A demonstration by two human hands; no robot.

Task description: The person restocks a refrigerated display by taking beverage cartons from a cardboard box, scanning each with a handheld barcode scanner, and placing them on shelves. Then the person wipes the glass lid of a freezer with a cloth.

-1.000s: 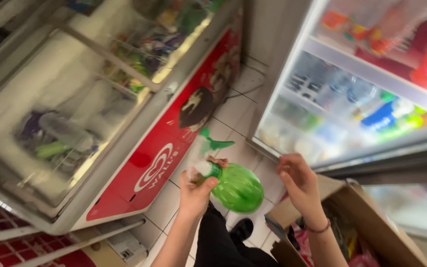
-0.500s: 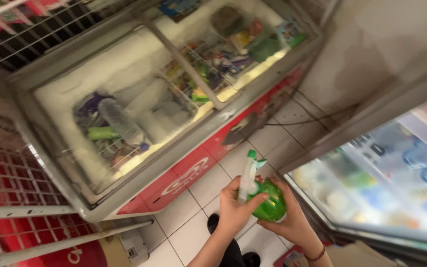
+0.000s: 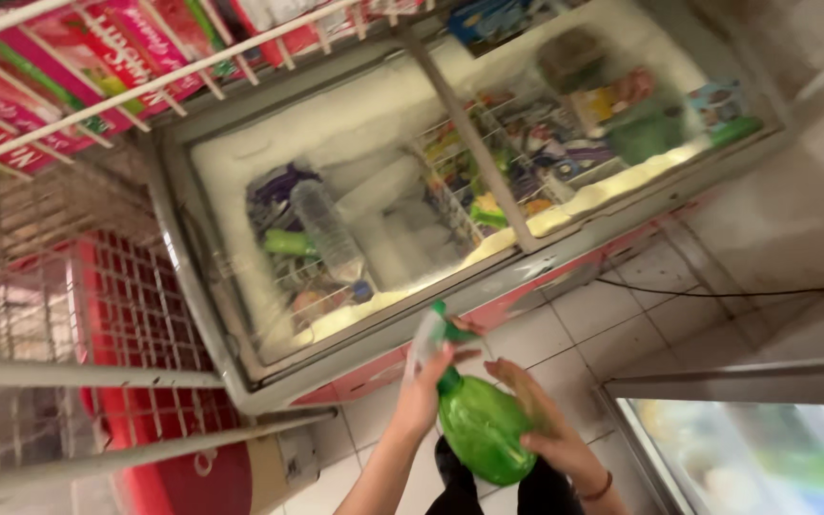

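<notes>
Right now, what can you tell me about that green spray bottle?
The green spray bottle looks like shiny see-through plastic, with a round belly, a narrow neck and a pale trigger head with a green nozzle. It is tilted above the tiled floor beside the chest freezer. The left hand grips its neck; the right hand cups its side.

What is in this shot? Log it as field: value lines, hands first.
left hand: left hand grips the spray head of the bottle
right hand: right hand cups the side of the green spray bottle
in front: glass-topped chest freezer, frosted inside
in freezer: clear plastic bottle, mixed packets
left side: red wire rack
floor: pale tiles, black cable
</notes>
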